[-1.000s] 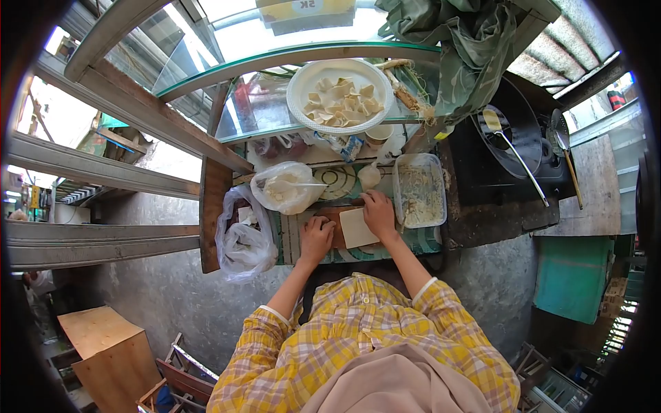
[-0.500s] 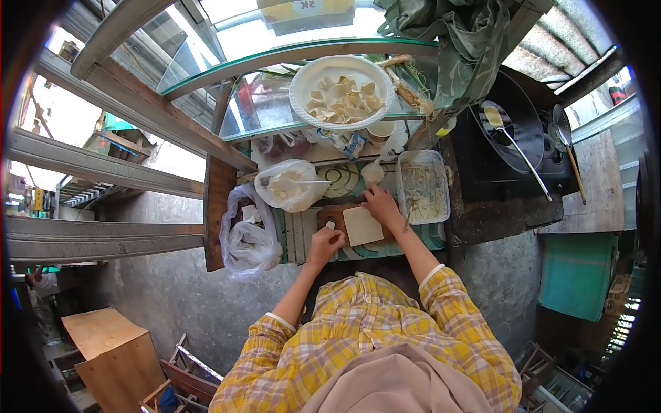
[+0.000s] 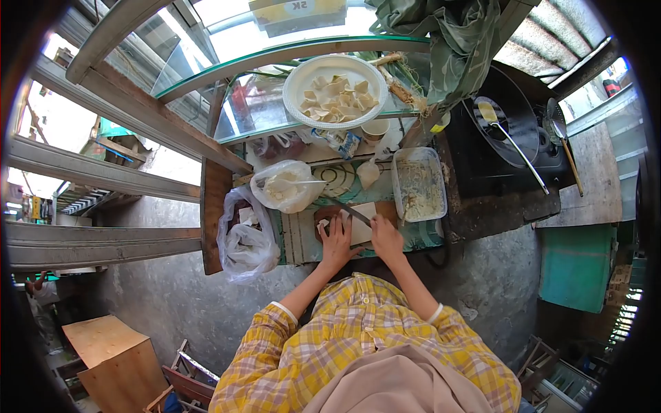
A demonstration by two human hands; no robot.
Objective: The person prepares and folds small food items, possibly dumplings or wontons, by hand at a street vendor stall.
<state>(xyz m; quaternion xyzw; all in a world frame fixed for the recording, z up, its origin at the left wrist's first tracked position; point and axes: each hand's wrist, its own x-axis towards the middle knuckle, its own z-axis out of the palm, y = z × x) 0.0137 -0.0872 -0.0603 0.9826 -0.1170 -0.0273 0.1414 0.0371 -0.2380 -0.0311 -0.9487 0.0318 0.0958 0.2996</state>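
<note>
My right hand [image 3: 387,239] grips a knife [image 3: 350,210], its dark blade slanting up and left across a stack of pale square dough wrappers [image 3: 360,235]. Spread flat, my left hand [image 3: 336,244] presses on the left part of the wrappers, partly hiding them. Under them is a brown wooden cutting board [image 3: 390,210]. Right of the board stands a clear plastic container [image 3: 421,193] with crumbly pale mix inside. Behind the knife sits a small tied plastic bag [image 3: 368,173]. A plastic bag of pale filling [image 3: 286,187], with a white stick across it, lies at the left.
On the glass shelf above, a white plate [image 3: 292,103] carries several folded dumplings. A clear bag [image 3: 249,251] hangs over the table's left front edge. At right is a stove with a black wok [image 3: 506,141], a spatula and a long-handled strainer. A white cup [image 3: 375,129] stands under the shelf.
My right hand has picked up a knife and brought it over the wrappers. My left hand has gone from a pinch to lying flat on them. The view has shifted slightly.
</note>
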